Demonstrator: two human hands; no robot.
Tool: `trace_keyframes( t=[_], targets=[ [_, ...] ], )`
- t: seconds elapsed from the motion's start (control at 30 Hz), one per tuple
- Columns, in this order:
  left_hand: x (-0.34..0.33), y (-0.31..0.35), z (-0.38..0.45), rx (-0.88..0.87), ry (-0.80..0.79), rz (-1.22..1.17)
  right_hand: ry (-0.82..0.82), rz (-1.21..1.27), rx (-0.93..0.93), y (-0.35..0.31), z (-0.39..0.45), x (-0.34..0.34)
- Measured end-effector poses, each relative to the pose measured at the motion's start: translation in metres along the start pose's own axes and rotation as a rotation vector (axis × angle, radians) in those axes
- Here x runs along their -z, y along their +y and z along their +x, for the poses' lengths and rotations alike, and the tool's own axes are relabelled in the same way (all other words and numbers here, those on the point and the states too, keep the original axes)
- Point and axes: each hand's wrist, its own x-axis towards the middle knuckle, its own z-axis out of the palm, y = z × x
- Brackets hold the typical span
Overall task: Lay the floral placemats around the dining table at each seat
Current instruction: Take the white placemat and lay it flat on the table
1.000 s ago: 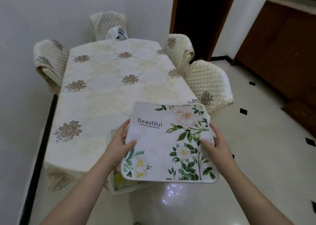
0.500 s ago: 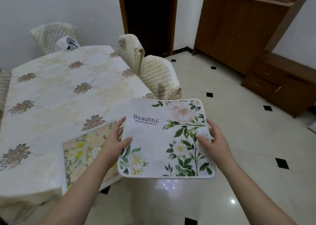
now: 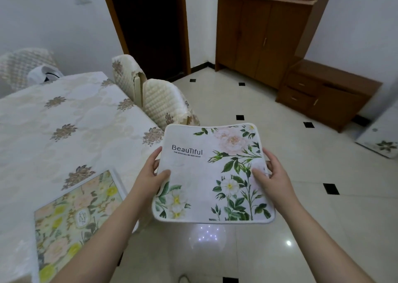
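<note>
I hold a white floral placemat (image 3: 206, 175) printed "BeauTiful" flat in front of me, over the floor just off the table's near right corner. My left hand (image 3: 150, 175) grips its left edge, thumb on top. My right hand (image 3: 271, 175) grips its right edge the same way. A second placemat (image 3: 71, 218), with yellow and pink flowers, lies on the dining table (image 3: 64, 121) at the near end, partly under my left forearm.
Two quilted cream chairs (image 3: 159, 102) stand along the table's right side, another (image 3: 21, 63) at the far end with a white bag (image 3: 43, 76) by it. Wooden cabinets (image 3: 265, 35) and a low drawer unit (image 3: 323, 93) line the right wall. A dark doorway (image 3: 150, 24) lies beyond.
The view has swung right and the table now sits at my left. The placemat in my hands has shifted from over the table's end to over the floor at its corner.
</note>
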Motion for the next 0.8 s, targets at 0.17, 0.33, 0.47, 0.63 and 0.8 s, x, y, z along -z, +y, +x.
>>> trace_keyframes(
  t=[0.17, 0.33, 0.47, 0.63, 0.8],
  targets=[
    [-0.022, 0.005, 0.025, -0.031, -0.021, -0.001, 0.046, -0.009, 0.006, 0.0, 0.021, 0.013],
    [-0.032, 0.009, 0.067, -0.032, -0.045, 0.02, 0.07, -0.014, -0.016, -0.001, 0.053, 0.016],
    [-0.029, 0.015, 0.107, -0.031, -0.055, 0.048, 0.087, -0.023, -0.038, -0.009, 0.086, 0.006],
    [-0.022, 0.023, 0.16, -0.075, -0.06, 0.041, 0.084, -0.006, -0.054, -0.021, 0.133, -0.007],
    [-0.022, 0.032, 0.207, -0.081, -0.068, 0.014, 0.119, -0.029, -0.046, -0.023, 0.173, -0.017]
  ],
)
